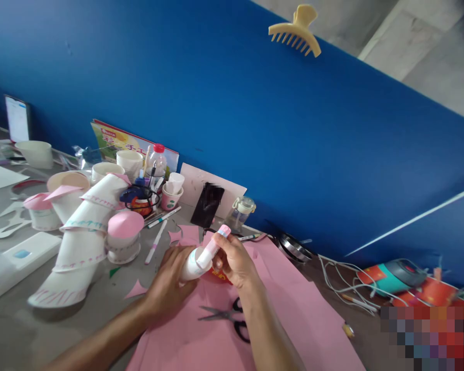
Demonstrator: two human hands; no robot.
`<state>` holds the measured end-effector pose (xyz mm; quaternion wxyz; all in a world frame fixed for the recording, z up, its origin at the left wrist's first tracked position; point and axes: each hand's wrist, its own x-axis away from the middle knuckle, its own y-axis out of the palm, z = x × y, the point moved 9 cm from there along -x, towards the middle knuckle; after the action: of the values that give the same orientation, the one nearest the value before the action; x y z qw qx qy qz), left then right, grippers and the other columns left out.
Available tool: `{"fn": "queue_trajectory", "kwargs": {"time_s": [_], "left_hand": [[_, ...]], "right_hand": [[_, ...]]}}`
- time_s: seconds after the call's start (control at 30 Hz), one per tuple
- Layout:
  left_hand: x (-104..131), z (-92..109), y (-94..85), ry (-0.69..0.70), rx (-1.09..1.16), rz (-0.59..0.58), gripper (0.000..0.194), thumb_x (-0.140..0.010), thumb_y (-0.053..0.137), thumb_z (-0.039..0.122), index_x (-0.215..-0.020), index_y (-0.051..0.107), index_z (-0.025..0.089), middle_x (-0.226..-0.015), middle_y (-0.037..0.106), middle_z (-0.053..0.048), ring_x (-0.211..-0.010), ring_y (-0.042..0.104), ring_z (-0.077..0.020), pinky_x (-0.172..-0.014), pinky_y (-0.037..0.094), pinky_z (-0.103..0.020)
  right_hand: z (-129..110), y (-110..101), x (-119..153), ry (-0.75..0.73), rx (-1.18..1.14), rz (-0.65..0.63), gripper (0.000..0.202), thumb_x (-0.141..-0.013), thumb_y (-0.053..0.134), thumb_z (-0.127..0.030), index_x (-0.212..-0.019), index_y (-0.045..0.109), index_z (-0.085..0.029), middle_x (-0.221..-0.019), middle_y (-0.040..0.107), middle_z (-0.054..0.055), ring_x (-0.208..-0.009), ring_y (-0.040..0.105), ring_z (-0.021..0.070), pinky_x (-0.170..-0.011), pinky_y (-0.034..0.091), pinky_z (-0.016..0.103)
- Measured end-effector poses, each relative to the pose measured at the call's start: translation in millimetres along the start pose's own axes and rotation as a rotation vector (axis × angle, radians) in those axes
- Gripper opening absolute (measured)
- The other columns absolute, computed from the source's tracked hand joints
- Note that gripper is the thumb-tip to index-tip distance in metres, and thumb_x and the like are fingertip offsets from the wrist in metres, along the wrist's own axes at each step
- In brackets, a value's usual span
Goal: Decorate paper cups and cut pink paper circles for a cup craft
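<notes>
My left hand (174, 275) is wrapped round a small white paper cup (193, 268) and keeps it tilted above the pink paper (294, 304). Between the fingers of my right hand (234, 257) is a pink and white glue stick (215, 246), its lower end at the cup's rim; whether it touches, I cannot tell. Part of a red object with yellow lettering (218, 274) shows behind my right fingers. Black-handled scissors (220, 314) lie on the pink paper, close to my right forearm.
On the left stand joined white cups (81, 247) and cups with pink cone tops (126, 225). Behind are a pen cup (172, 196), a dark phone (208, 205), a clear bottle (242, 212) and the blue partition (216, 103). White cables (332, 273) and a teal tool (396, 275) lie right.
</notes>
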<state>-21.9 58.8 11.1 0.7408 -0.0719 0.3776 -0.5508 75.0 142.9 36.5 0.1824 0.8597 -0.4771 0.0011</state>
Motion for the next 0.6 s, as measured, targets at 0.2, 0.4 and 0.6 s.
{"fn": "queue_trajectory", "kwargs": {"time_s": [0.2, 0.4, 0.6], "left_hand": [[0.2, 6.2, 0.3, 0.027, -0.039, -0.003, 0.050, -0.074, 0.057, 0.009, -0.122, 0.050, 0.021, -0.114, 0.058, -0.009, -0.109, 0.049, -0.0301, -0.097, 0.040, -0.049], [1.1, 6.5, -0.6, 0.007, -0.063, 0.001, 0.048, -0.075, 0.058, 0.010, -0.122, 0.051, 0.019, -0.110, 0.059, -0.009, -0.106, 0.050, -0.0295, -0.093, 0.042, -0.046], [2.1, 13.4, -4.6, 0.066, -0.084, 0.034, 0.045, -0.078, 0.061, 0.014, -0.121, 0.050, 0.021, -0.112, 0.060, -0.009, -0.107, 0.051, -0.0287, -0.093, 0.042, -0.044]], "right_hand": [[2.4, 1.5, -0.3, -0.012, 0.065, -0.007, 0.042, -0.063, 0.079, -0.050, -0.068, 0.051, -0.019, -0.040, 0.052, -0.008, -0.029, 0.039, 0.0051, -0.031, 0.030, 0.015], [-6.0, 1.6, -1.4, -0.087, 0.099, 0.002, 0.040, -0.065, 0.078, -0.049, -0.068, 0.052, -0.019, -0.043, 0.055, -0.007, -0.031, 0.042, 0.0052, -0.033, 0.032, 0.015], [-19.3, -8.0, -2.7, -0.214, 0.161, 0.060, 0.039, -0.069, 0.076, -0.048, -0.066, 0.051, -0.019, -0.044, 0.052, -0.008, -0.031, 0.042, 0.0048, -0.033, 0.032, 0.015]]}}
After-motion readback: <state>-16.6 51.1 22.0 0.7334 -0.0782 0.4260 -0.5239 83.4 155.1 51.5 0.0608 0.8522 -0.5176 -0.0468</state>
